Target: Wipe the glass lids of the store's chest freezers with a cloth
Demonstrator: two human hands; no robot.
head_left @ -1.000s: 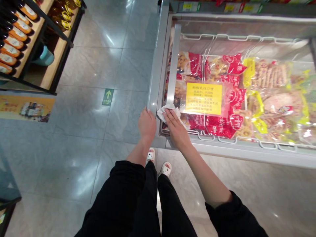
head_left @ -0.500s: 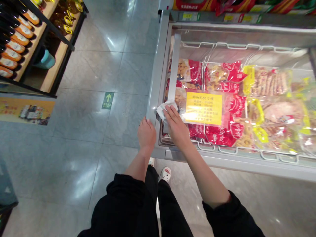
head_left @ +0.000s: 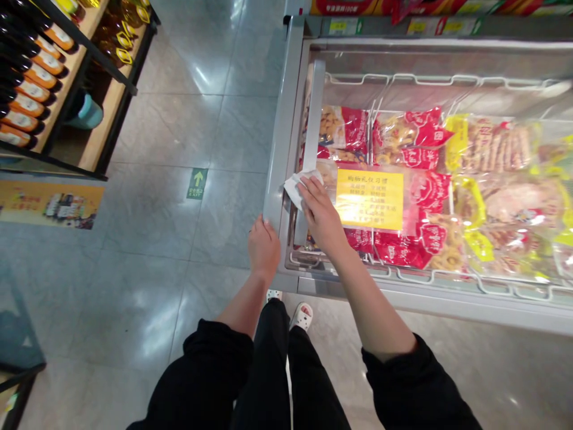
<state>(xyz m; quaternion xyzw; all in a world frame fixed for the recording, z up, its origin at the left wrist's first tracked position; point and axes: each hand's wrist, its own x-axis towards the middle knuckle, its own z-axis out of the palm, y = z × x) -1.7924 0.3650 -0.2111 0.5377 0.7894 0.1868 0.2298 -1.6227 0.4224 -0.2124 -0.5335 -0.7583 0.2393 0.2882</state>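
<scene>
A: Reporting on the left hand (head_left: 264,246). Closed or apart?

B: Curling over the grey rim (head_left: 281,137) of the freezer at its near left corner, fingers together across the edge. Seemingly bracing the body while leaning in.

A: And the right hand (head_left: 320,218)?

B: Lying flat, fingers extended and side by side, pressing the white cloth (head_left: 295,186) onto the pale frame of the sliding glass lid (head_left: 313,113) — not clamping it, only pinning it under the fingertips. Probably holding flat for spreading pressure across the strip.

A: Locating the cloth exactly?

B: Sitting at the left end of the freezer, bunching out to the left of the fingers, just left of the yellow notice (head_left: 369,199) on the glass, above the red packets (head_left: 403,248) in the wire basket (head_left: 425,77).

A: Checking edges and room?

B: Finding bare frame stretching away to the cabinet's far wall — nothing lying on it. Rim bounding closely on the left, notice crowding on the right. Seeing wide grey floor (head_left: 179,251) to the left, with the bottle shelf (head_left: 96,128) standing well apart.
</scene>
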